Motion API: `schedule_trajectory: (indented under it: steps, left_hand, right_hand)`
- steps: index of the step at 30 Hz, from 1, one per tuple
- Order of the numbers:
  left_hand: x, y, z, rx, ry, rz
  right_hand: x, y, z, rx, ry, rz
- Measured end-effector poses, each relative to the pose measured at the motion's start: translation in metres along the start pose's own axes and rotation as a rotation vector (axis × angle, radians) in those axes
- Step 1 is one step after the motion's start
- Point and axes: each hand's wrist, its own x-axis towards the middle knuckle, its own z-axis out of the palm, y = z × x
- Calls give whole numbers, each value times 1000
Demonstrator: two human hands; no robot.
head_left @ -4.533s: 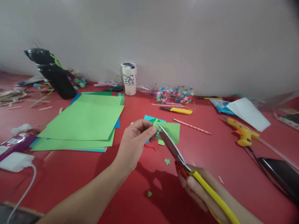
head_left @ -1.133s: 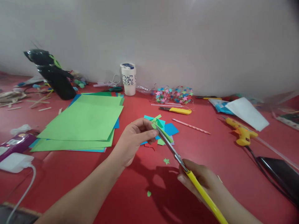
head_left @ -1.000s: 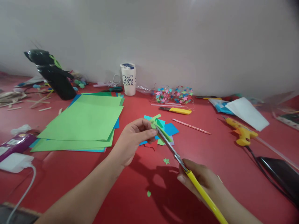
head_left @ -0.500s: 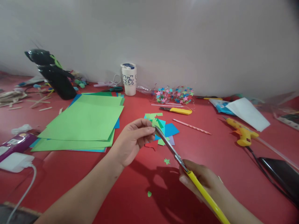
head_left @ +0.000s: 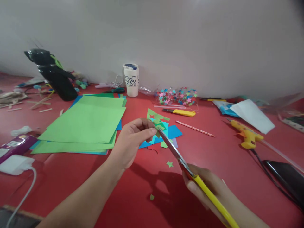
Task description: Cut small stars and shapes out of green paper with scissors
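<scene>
My left hand (head_left: 133, 139) pinches a small piece of green paper (head_left: 161, 127) between thumb and fingertips; its exact outline blends with the scraps behind it. My right hand (head_left: 209, 186) grips yellow-handled scissors (head_left: 177, 154), whose blade tips meet the green piece beside my left fingertips. The blades look nearly closed. Behind them lies a pile of coloured paper scraps (head_left: 174, 131), including a green scrap with star-shaped holes (head_left: 151, 112). Below the blades, a small green paper star (head_left: 169, 164) lies on the red table (head_left: 133, 202), with a tiny green offcut (head_left: 152, 197) nearer to me.
Green paper sheets (head_left: 83, 120) are stacked at left, near a black bottle (head_left: 57, 79). A white tumbler (head_left: 131, 80), star garland (head_left: 177, 96) and yellow utility knife (head_left: 181, 112) stand or lie at the back. A patterned pencil (head_left: 195, 129) and yellow glue gun (head_left: 248, 136) lie at right.
The green piece at my left fingertips has turned, uncovering more of the star-holed scrap behind it. My left hand has risen slightly, and the scissors' handle has shifted a little to the right.
</scene>
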Motion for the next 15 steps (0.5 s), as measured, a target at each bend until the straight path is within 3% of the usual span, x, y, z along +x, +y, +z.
schedule_trajectory:
  steps: [10,15]
  left_hand:
    - [2,1,-9,-142,-123,-195]
    - [1,-1,-7,-162,-128,-210]
  right_hand:
    - [5,2,0,12,-7,-2]
    - [2,1,3,17,56,35]
